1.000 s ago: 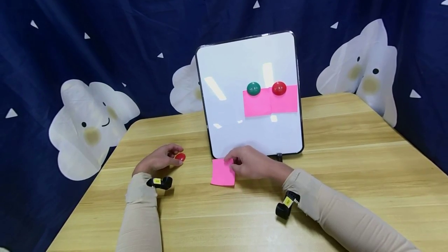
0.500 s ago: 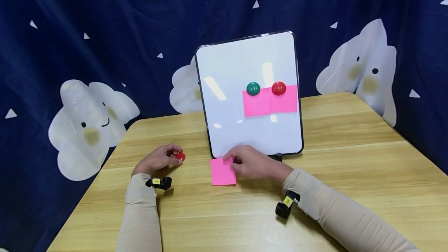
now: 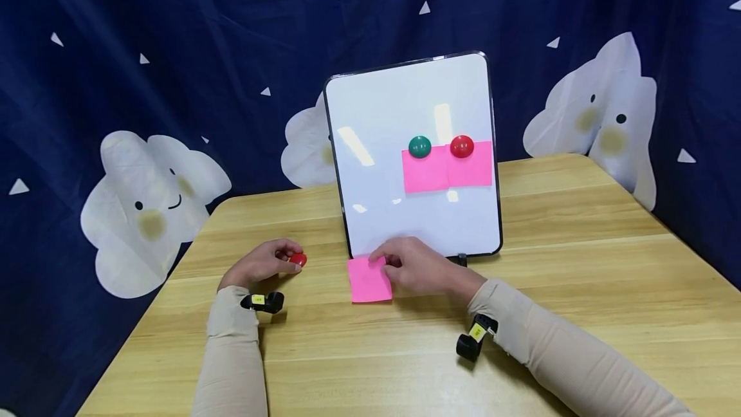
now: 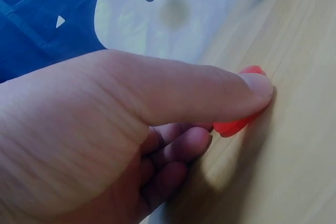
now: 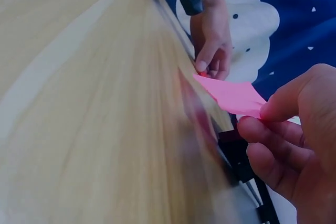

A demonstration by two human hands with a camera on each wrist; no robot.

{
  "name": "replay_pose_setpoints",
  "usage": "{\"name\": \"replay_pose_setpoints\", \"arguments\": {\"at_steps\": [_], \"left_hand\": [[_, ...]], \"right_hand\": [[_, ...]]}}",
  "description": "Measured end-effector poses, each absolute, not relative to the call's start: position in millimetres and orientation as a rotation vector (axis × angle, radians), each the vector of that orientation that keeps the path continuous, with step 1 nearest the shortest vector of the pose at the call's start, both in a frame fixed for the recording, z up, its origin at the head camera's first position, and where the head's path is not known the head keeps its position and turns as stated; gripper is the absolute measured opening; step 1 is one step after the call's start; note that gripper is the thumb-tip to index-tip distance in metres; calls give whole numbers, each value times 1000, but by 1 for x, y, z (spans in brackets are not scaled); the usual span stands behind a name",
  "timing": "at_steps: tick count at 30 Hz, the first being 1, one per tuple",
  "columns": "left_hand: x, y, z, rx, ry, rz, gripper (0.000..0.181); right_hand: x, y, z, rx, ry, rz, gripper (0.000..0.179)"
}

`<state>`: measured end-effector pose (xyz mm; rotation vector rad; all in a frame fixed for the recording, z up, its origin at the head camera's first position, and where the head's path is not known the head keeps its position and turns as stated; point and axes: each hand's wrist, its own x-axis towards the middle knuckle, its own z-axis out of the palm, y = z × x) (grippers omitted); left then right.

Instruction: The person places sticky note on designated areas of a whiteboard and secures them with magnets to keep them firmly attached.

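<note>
My right hand [image 3: 418, 267] pinches a pink sticky note [image 3: 369, 280] between thumb and fingers by its right side, just in front of the whiteboard's lower left corner. In the right wrist view the note [image 5: 236, 97] is raised off the table. My left hand [image 3: 263, 264] holds a round red magnet [image 3: 298, 259] at the left of the table; the thumb lies across the magnet [image 4: 236, 126] in the left wrist view. On the whiteboard [image 3: 382, 224], a green magnet [image 3: 419, 147] and another red magnet [image 3: 462, 146] sit over the top edges of two pink notes [image 3: 425, 176].
The whiteboard leans on a black stand [image 3: 462, 260] toward the back of the wooden table [image 3: 347, 365]. Behind the table hangs a dark blue curtain [image 3: 243, 18] with cloud and triangle prints.
My right hand has lifted the pink note slightly upward, and the note has tilted a little. The left hand stays in place with the red magnet.
</note>
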<state>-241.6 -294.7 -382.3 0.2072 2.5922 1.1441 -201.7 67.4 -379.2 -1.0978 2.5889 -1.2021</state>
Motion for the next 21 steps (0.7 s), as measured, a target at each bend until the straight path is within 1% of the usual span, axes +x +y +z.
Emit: {"name": "replay_pose_setpoints", "arguments": {"at_steps": [5, 15, 21], "left_hand": [[-242, -294, -382, 196, 2584, 1147, 43], [-242, -296, -383, 201, 2579, 1152, 43], [-243, -294, -383, 178, 2559, 1178, 45]], "right_hand": [[-202, 69, -374, -1061, 2576, -1271, 27], [-206, 72, -370, -1101, 2625, -1307, 28], [-206, 74, -364, -1075, 2631, -1350, 28]]}}
